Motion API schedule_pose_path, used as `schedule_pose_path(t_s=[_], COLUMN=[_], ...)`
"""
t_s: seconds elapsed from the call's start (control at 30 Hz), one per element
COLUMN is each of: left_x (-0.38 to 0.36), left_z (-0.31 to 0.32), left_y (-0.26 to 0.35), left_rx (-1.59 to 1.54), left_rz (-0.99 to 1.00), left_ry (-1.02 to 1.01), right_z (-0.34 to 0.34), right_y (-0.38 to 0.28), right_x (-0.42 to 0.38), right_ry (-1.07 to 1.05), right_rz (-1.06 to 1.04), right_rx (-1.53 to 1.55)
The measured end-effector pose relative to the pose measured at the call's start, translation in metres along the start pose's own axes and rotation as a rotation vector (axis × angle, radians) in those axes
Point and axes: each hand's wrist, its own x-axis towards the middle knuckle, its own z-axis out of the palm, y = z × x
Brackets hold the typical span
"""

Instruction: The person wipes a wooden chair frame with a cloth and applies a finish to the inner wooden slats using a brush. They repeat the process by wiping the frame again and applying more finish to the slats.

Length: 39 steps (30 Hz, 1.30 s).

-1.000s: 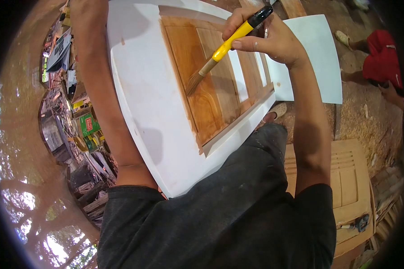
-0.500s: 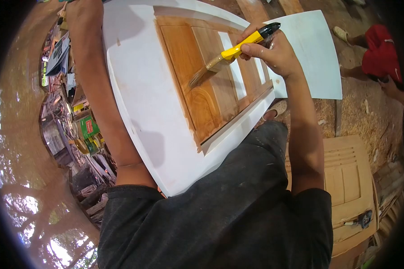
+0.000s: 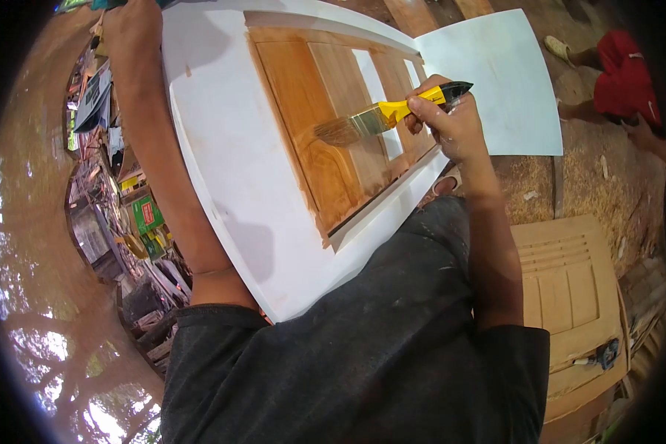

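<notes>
White door [image 3: 229,170] edge meets left hand [image 3: 129,26]; right hand [image 3: 451,122] grips paintbrush [image 3: 381,115].

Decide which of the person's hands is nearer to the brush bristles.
Right. The right hand grips the paintbrush handle, just behind the bristles. The left hand holds the door panel's far edge, well away.

Yellow-handled brush [image 3: 381,117] — bristles on door panel [image 3: 311,126].

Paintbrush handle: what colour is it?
Yellow with a black end, on the paintbrush held in the right hand; head view.
</notes>
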Motion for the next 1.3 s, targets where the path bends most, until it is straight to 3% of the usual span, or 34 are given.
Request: schedule_pose_path(t_s=[0.57,1.0,1.3], left_x=[0.002,0.0,0.033], left_z=[-0.001,0.001,0.008], left_y=[0.005,0.006,-0.033], left_rx=[0.051,-0.006,0.259], left_rz=[-0.1,-0.113,0.001], left_ry=[-0.038,-0.002,0.026], right_z=[0.013,0.011,0.004], right_y=[0.001,0.009,0.005], right_x=[-0.05,-0.069,-0.086], right_ry=[0.276,0.294,0.348], right_rz=[0.091,0.07,0.11], right_rx=[-0.007,0.025,0.051])
